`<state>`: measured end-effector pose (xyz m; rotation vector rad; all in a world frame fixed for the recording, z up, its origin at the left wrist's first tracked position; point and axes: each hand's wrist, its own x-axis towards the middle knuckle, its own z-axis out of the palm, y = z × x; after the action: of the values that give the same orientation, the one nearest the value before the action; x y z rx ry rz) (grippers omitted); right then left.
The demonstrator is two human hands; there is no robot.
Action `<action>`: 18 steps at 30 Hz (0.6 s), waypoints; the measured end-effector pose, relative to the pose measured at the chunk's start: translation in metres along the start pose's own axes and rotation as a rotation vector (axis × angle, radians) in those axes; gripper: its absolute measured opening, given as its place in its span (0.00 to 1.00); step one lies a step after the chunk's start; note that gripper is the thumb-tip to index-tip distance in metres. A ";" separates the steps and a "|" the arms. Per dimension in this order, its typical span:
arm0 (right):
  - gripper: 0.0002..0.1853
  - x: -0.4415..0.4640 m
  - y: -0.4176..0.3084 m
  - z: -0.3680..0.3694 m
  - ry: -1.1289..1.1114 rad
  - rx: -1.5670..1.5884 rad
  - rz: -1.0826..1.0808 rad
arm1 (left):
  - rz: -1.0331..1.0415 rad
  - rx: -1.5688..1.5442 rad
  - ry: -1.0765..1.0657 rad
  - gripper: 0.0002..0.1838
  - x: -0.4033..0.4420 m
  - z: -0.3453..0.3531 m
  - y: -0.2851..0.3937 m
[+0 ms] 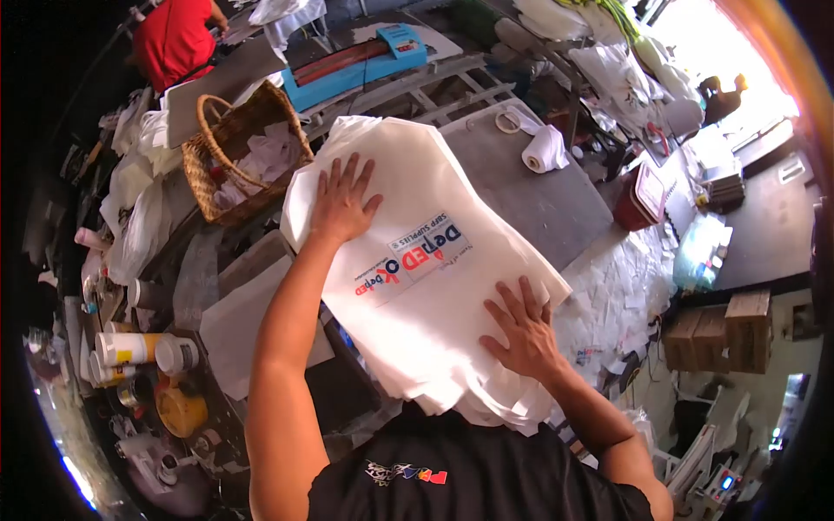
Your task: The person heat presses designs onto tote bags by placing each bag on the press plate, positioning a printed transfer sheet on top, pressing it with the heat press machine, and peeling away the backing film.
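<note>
A stack of white printed bags (408,321), bearing red and blue "DepED" lettering, lies in front of me and reaches back to my black shirt. Its near edges are loose and ruffled. My left hand (345,205) rests flat on the upper left of the stack, fingers spread. On the lower right part, my right hand (524,333) lies with its fingers apart, close to the side edge. Neither hand grips anything. Whether the pieces are bags or plain sheets is hard to tell from the top one.
Left of the stack stands a wicker basket (204,165) with crumpled white material. Behind is a blue box (356,68). A white roll (546,149) lies on a grey board (530,195). Paint tubs (130,349) stand at left, cardboard boxes (725,334) at right. A person in red (174,43) is far left.
</note>
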<state>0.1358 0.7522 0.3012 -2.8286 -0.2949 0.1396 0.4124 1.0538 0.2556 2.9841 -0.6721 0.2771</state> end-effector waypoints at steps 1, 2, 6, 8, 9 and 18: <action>0.32 -0.005 0.005 0.010 0.026 -0.025 -0.003 | -0.024 -0.024 -0.048 0.37 -0.001 0.005 0.000; 0.32 -0.005 0.009 0.021 0.015 -0.016 0.007 | -0.018 -0.026 -0.064 0.37 0.000 0.014 0.000; 0.33 -0.007 0.014 0.032 0.068 -0.040 -0.006 | -0.007 0.016 -0.115 0.38 0.014 0.035 0.004; 0.33 -0.009 0.006 0.023 0.066 -0.019 -0.004 | -0.007 0.047 -0.145 0.38 0.015 0.028 0.007; 0.34 -0.012 0.003 0.013 0.029 0.014 0.046 | 0.004 0.039 -0.143 0.38 0.018 0.021 0.006; 0.33 -0.030 -0.054 -0.068 0.215 0.068 0.017 | 0.141 -0.025 0.214 0.35 -0.025 -0.069 0.005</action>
<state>0.1049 0.7779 0.3837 -2.7481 -0.2143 -0.1478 0.3768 1.0673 0.3184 2.8305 -0.8533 0.5824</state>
